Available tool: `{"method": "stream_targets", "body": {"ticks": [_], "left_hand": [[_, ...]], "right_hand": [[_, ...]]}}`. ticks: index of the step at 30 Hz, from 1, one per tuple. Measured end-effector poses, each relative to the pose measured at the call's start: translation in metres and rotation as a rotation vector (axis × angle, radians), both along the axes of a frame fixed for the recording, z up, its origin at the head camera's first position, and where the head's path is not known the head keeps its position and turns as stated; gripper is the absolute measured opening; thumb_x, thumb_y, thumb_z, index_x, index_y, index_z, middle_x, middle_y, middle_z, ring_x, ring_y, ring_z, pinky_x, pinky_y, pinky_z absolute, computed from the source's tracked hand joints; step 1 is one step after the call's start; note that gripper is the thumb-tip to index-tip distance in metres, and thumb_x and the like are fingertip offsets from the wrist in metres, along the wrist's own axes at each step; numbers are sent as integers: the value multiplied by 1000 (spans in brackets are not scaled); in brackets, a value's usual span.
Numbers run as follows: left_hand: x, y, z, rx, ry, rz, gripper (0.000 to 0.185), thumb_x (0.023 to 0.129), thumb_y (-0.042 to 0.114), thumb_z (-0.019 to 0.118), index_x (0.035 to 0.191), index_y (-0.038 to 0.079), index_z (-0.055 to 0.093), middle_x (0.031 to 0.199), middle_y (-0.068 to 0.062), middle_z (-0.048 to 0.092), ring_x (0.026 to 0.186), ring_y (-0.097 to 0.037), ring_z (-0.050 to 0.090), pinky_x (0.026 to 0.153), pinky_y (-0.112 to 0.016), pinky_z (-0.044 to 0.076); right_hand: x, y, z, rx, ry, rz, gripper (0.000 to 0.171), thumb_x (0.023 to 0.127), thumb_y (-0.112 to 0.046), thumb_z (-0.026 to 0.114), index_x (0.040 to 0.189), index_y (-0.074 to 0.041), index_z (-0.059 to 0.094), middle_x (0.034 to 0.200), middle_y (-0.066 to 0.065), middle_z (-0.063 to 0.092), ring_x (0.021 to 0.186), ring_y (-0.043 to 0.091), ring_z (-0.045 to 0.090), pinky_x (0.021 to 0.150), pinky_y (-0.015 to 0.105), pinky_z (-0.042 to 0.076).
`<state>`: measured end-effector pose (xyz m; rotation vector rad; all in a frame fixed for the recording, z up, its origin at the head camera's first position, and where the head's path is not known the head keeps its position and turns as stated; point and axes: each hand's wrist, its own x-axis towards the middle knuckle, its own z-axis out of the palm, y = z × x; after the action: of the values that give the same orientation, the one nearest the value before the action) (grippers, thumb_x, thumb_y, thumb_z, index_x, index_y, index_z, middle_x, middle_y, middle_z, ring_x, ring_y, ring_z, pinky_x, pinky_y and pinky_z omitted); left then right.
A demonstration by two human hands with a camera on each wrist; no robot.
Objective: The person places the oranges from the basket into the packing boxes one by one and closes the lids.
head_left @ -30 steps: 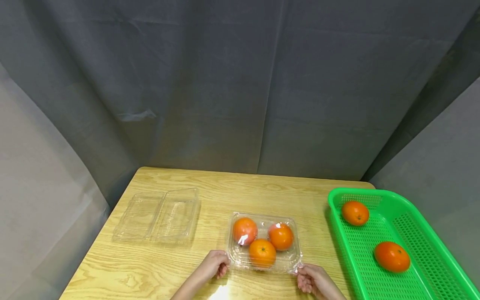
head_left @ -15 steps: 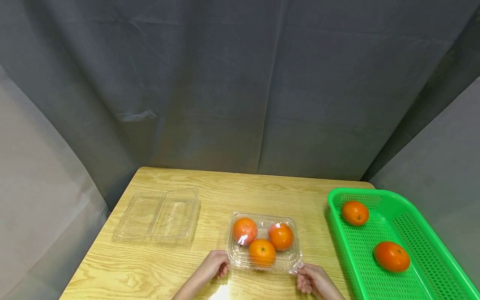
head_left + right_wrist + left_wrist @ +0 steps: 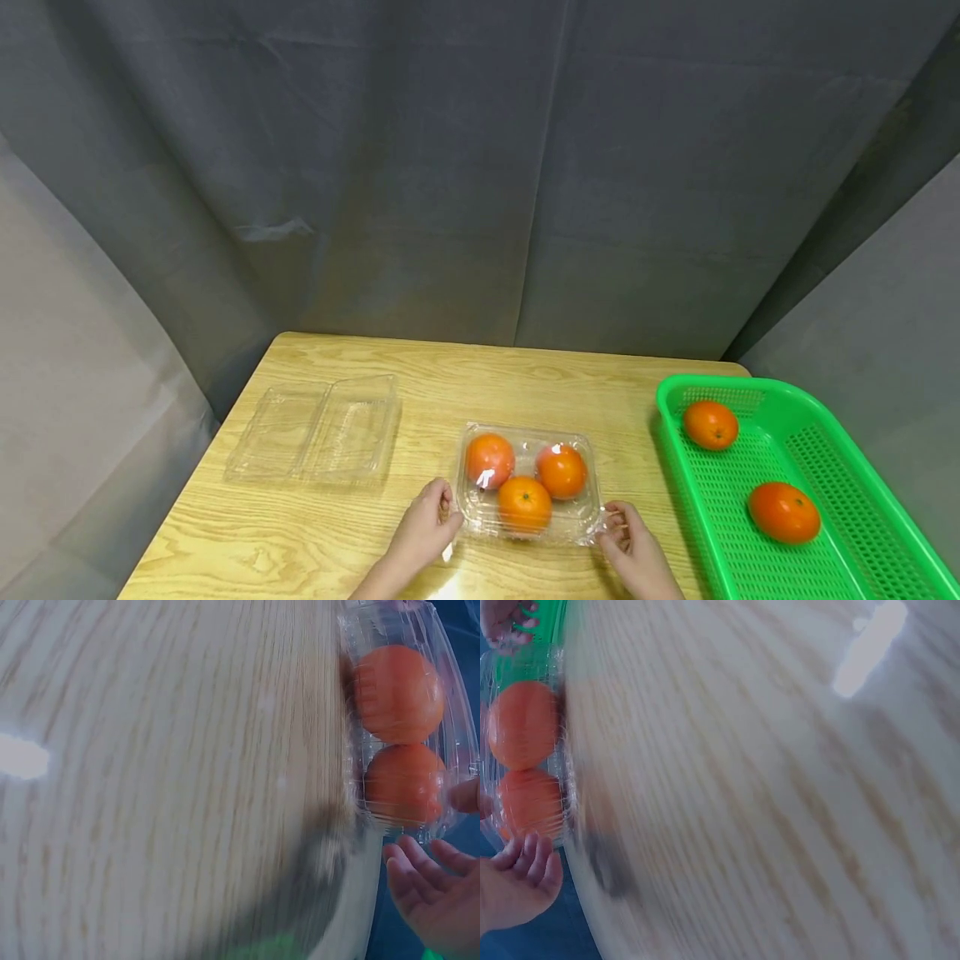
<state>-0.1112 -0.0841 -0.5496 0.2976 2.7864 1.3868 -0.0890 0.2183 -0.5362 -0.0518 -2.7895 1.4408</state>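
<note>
A clear plastic clamshell box [image 3: 527,442] lies closed on the table, with three oranges [image 3: 525,505] inside. My left hand [image 3: 422,525] is at its near left corner, thumb and fingers spread apart. At the near right corner is my right hand [image 3: 636,552], its fingers loosely extended. In the right wrist view, that thumb [image 3: 466,795] lies by the lid and the fingers sit below the box's end. The left wrist view shows the left fingers [image 3: 536,862] bent loosely beside the box. Whether either hand touches the plastic is hard to tell.
Another clear clamshell box [image 3: 322,429] lies unfolded on the left of the wooden table [image 3: 450,375]. On the right stands a green basket [image 3: 684,487] holding two oranges [image 3: 783,513]. A grey curtain [image 3: 420,208] hangs behind the table.
Both hands have loosened from pinching the box's near corners; their fingers have spread and shifted slightly up beside it. The box and oranges have stayed in place.
</note>
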Motion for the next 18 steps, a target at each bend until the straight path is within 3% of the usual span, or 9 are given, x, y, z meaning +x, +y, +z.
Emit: {"method": "stream_targets", "body": {"ticks": [3,7,12,18], "left_hand": [[1,1,2,-74,79,9,40,75,14,61,112,4,47,103,-6,50,89,-18,51,74,-33,49],[2,2,7,-123,150,-24,62,73,15,61,130,4,39,130,-11,40,119,-30,41,92,-48,42],[1,4,11,-202,251,-85,70,72,20,62,136,6,36,141,-13,31,127,-33,33,93,-53,38],[-2,8,12,-295,358,-131,68,72,29,66,133,12,41,144,-11,30,129,-31,32,98,-50,34]], "right_hand": [[0,0,-1,121,178,50,48,73,-2,67,117,2,49,99,8,55,80,14,53,68,30,47],[-2,1,-3,250,372,112,62,65,-1,72,122,1,48,116,14,52,101,30,53,82,50,46],[-4,0,-3,279,440,161,71,64,-8,77,127,-3,46,129,18,42,114,38,44,84,60,40],[-8,-6,-2,279,535,213,69,64,-15,80,126,-5,50,131,21,42,115,38,43,81,60,42]]}}
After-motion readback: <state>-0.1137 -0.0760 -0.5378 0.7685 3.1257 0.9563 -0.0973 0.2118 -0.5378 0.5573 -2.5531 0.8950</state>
